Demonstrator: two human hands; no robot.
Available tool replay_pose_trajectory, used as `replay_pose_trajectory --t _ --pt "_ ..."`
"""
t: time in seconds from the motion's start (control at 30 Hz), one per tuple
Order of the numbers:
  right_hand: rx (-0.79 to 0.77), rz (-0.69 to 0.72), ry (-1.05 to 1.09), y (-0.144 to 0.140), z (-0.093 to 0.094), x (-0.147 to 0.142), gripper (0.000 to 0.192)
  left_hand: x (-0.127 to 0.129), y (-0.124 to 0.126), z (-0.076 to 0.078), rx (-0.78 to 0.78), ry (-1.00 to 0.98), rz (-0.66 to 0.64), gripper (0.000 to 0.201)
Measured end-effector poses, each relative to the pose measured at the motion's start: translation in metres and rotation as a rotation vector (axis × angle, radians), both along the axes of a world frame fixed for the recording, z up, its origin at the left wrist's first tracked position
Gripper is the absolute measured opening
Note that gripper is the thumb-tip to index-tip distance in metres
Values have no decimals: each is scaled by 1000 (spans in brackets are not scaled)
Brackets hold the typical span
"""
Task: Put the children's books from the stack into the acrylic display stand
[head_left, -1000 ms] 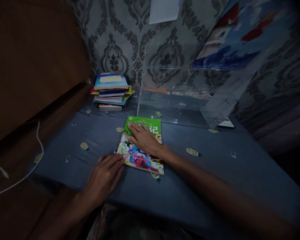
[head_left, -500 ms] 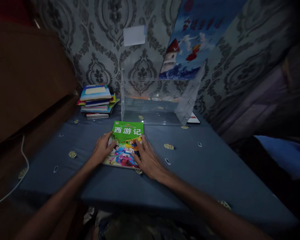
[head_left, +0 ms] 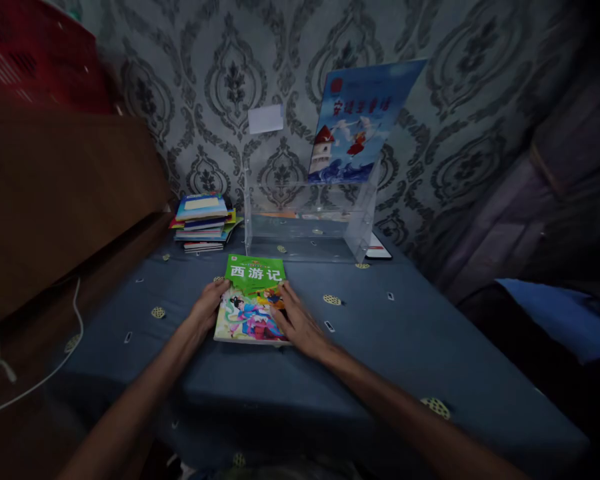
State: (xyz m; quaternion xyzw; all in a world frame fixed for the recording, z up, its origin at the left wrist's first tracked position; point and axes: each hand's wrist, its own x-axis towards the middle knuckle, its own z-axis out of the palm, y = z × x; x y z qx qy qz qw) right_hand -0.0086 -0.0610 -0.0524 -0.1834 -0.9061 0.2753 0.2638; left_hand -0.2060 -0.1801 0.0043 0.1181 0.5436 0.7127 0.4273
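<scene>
Single head-worn view, looking forward and down, close over the surface (head_left: pixel 405 347), facing the wall (head_left: pixel 230 80), arms reaching in from below

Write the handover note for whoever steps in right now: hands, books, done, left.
Left hand: flat against the left edge of the green book, no closed grip.
Right hand: on the book's right edge, fingers over the cover.
Book lies flat on the blue table, in front of the clear stand.
Done: a blue book stands on the stand.
Left: green book still on the table; stack at back left.
</scene>
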Motion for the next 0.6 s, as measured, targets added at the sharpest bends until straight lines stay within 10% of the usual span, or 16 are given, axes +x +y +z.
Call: replay_pose_trajectory --t 0.2,0.6 --pt "-378 -91 201 6 0 -11 80 19 -7 11 182 -23 -13 22" --pt "-1098 56 684 2 68 -13 52 10 4 20 350 54 -170 36"
